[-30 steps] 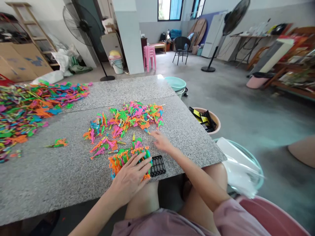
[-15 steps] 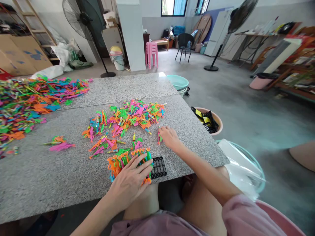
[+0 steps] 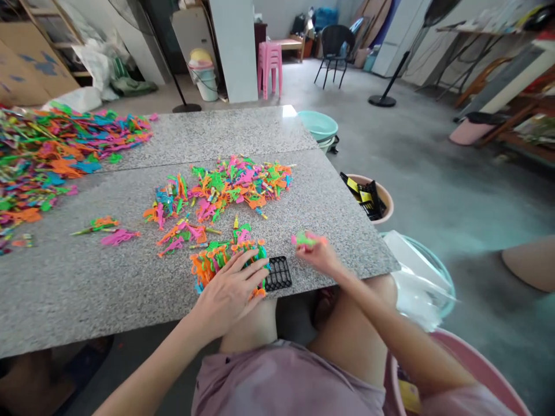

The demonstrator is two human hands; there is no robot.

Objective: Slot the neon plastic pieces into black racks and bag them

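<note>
My left hand (image 3: 232, 289) lies flat, fingers stretched, over a row of small plastic toys (image 3: 206, 268) in orange, green, pink and blue. The toys stand packed together in a black plastic rack (image 3: 278, 273), whose right end shows bare cells. Part of the row is hidden under the palm. To the right of the rack, just above the tabletop, my right hand (image 3: 321, 254) is closed on a pink and green plastic toy (image 3: 304, 239), blurred by motion. Beyond the hands lies a loose pile of similar toys (image 3: 234, 185).
A larger heap of coloured toys (image 3: 65, 144) covers the left of the speckled stone table (image 3: 130, 294). Off its right edge stand a tub of black racks (image 3: 388, 211), a green basin (image 3: 318, 124) and a pink tub (image 3: 468, 358). Another person's knee (image 3: 531, 263) shows at right.
My right hand has lifted the pink and green toy from the table and moved right and toward me. My left hand stays on the row. The view has tilted down.
</note>
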